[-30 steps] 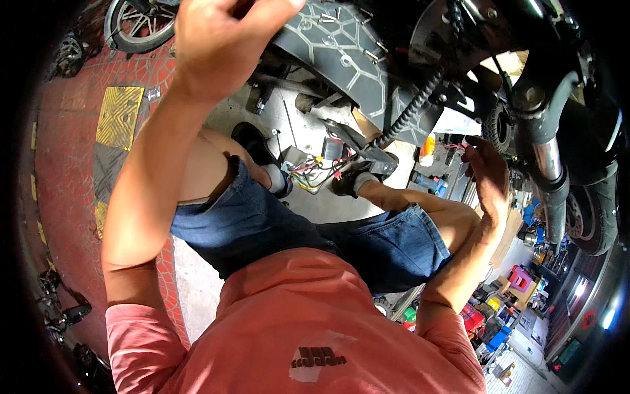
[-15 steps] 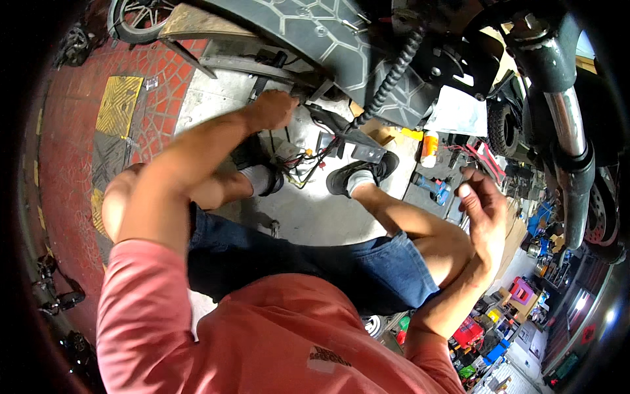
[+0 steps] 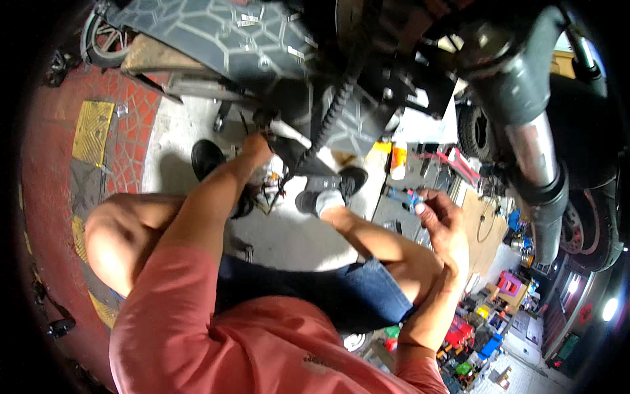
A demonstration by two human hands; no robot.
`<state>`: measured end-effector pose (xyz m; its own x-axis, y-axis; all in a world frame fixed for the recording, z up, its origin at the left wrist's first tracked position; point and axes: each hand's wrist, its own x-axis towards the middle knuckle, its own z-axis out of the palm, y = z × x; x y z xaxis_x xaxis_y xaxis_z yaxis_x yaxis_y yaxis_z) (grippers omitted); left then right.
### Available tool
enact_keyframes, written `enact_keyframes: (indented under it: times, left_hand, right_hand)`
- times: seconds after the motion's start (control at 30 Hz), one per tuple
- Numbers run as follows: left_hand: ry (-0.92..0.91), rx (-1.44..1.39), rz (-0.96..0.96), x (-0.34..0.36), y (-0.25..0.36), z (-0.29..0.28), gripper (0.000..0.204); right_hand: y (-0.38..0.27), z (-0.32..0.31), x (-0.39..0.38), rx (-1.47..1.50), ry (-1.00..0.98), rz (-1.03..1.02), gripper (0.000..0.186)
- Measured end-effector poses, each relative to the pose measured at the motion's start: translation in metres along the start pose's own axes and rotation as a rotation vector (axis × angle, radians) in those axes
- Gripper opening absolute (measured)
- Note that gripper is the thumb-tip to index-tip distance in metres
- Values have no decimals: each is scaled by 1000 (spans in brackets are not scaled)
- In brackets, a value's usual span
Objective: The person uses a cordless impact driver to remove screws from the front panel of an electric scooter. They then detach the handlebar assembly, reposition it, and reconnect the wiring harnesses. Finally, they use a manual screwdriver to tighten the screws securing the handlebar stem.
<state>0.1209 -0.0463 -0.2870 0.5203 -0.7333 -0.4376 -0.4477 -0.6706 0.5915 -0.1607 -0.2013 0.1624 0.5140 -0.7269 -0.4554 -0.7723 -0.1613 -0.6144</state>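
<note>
My left hand [image 3: 258, 150] is closed at the underside of a scooter's dark floorboard [image 3: 216, 46], next to a dark part [image 3: 266, 119]. Its fingertips are partly hidden, so what it grips cannot be made out. Just right of it hang a loose bundle of wires [image 3: 270, 190] and a flat black box [image 3: 321, 184] above my shoe. My right hand [image 3: 443, 220] is raised over my knee, fingers curled and thumb against them; anything small between them is hidden. Behind its fingertips a blue power drill [image 3: 401, 196] lies on the floor.
A black corrugated tube [image 3: 331, 118] runs down past the floorboard. The silver fork leg [image 3: 530, 148] looms at the right. An orange-and-white bottle [image 3: 398, 161] stands beside a loose tyre [image 3: 474, 133]. Tools and parts clutter the right side [image 3: 485, 328]. A yellow ramp plate [image 3: 94, 131] lies at the left.
The view has shifted, with the floorboard and fork appearing closer. My left hand has moved lower against the floorboard's underside. My right hand stays raised, its fingers still curled.
</note>
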Motion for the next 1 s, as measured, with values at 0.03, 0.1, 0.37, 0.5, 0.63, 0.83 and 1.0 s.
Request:
enact_keyframes:
  times: [0.03, 0.1, 0.37, 0.5, 0.63, 0.83, 1.0]
  left_hand:
    - [177, -34, -5, 2, -10, 18, 51]
    - [32, -165, 17, 5, 11, 10, 48]
    - [-184, -485, -10, 42, 83, 39, 37]
    - [-207, -552, -68, 55, 84, 51, 31]
    - [-220, -606, -101, 65, 86, 56, 27]
    - [-190, -684, -154, 73, 91, 71, 21]
    - [-134, -752, -232, 65, 84, 49, 18]
  right_hand:
    - [-6, 0, 7, -2, -32, -29, 28]
    - [-9, 1, 9, -22, -31, -60, 28]
    - [3, 3, 9, 44, -53, 53, 28]
    - [13, 2, 10, -12, -56, 100, 28]
    - [8, 2, 16, 14, -43, 113, 29]
    - [1, 4, 22, 54, -53, 89, 29]
    - [-1, 8, 17, 21, -32, 54, 29]
